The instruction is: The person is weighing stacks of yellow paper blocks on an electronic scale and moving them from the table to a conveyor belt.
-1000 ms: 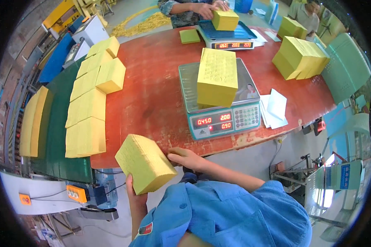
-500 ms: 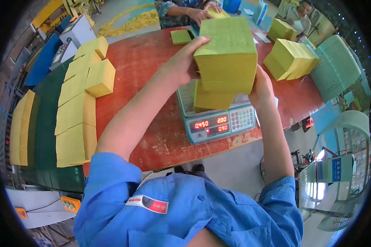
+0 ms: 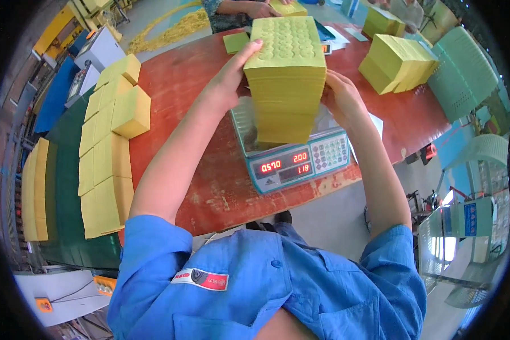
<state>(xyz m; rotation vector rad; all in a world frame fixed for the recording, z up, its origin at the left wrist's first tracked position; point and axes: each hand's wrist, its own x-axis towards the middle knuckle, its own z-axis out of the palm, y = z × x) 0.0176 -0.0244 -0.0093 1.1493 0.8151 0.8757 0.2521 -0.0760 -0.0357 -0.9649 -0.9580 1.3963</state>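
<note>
A tall stack of yellow paper sheets (image 3: 286,85), its top sheet embossed with rows of round marks, stands on a digital scale (image 3: 249,122) in front of me. The upper part rests on a lower stack (image 3: 283,127) on the scale's pan. My left hand (image 3: 232,79) grips the upper stack's left side, thumb on the top edge; its other fingers are hidden behind the paper. Against the right side press the bent fingertips of my right hand (image 3: 341,96). Red digits glow on the scale's front display (image 3: 283,164).
Rows of yellow paper stacks (image 3: 105,161) line the left of the red table (image 3: 181,187). More paper blocks (image 3: 396,65) sit at the right, near a pale green plastic chair (image 3: 462,73). Across the table, a co-worker's hand (image 3: 262,9) touches yellow paper.
Both hands have lowered the upper stack and shifted it leftward, onto the lower stack. The red digits on the scale have changed. My view has shifted slightly.
</note>
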